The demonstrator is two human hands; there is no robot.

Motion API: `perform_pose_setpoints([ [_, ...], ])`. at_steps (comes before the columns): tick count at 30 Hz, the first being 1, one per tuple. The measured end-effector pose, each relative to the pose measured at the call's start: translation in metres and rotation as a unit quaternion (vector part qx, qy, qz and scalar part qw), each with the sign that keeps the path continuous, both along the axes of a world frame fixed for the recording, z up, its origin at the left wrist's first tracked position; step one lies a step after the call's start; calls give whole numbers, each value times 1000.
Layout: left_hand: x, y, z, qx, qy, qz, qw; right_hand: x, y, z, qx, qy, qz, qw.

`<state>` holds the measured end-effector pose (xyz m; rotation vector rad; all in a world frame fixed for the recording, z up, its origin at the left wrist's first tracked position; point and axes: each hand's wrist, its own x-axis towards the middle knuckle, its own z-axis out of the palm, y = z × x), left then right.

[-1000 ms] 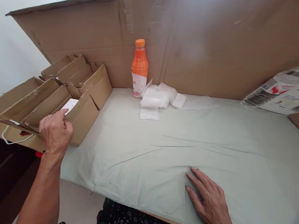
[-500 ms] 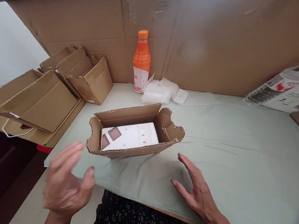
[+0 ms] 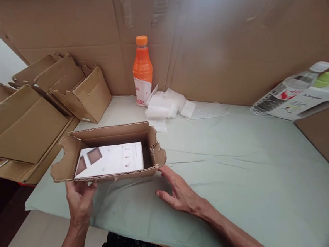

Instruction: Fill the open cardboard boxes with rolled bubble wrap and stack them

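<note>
Between your hands, at the near edge of the desk, the open cardboard box is lying with its long axis running from one hand to the other, mouth facing up. Your left hand is cupping its near left underside, fingers loosely curled; your right hand is resting spread, fingertips touching the near right corner. It is probably light and stiff, though its torn flaps bend easily, so the solid side walls are offering the better hold. Inside, a white carton is lying flat. Beyond your hands, an orange bottle is standing upright.
</note>
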<state>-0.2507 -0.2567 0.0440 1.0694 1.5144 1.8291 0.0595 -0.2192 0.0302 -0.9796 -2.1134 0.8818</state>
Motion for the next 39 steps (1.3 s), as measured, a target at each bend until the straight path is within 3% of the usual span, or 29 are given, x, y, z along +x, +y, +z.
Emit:
perform_pose_setpoints([
  [2, -4, 6, -5, 13, -11, 15, 1000, 6, 32, 8, -19, 30, -37, 999],
  [5, -2, 10, -20, 23, -4, 36, 999, 17, 103, 20, -78, 90, -215, 969],
  [7, 1, 10, -30, 12, 14, 42, 999, 18, 156, 25, -85, 112, -288, 947],
  [10, 3, 9, -39, -15, 39, 43, 998, 4, 221, 22, -79, 134, -340, 927],
  [12, 3, 9, -39, -25, 53, 46, 997, -7, 244, 20, -85, 153, -348, 921],
  [16, 3, 8, -36, -27, 77, 51, 995, 2, 237, 29, -74, 207, -337, 916],
  [21, 0, 7, -39, -16, 44, 37, 998, 86, 174, 47, -68, 242, -344, 905],
  [25, 1, 5, -36, -12, 37, 14, 999, 152, 134, 46, -94, 95, -424, 896],
  [27, 4, 4, -34, -21, 39, 0, 999, 164, 122, 44, -33, -6, -472, 881],
  [29, 6, 3, -33, -32, 43, -13, 998, 158, 117, 43, 70, -60, -477, 874],
  [32, 7, 2, -35, -48, 56, -6, 997, 120, 125, 42, 152, -75, -402, 900],
  [36, 2, 1, -41, -61, 79, 27, 995, 41, 164, 40, 103, -118, -275, 949],
  [39, -3, 1, -45, -63, 95, 37, 993, -5, 190, 37, 28, -159, -255, 953],
])
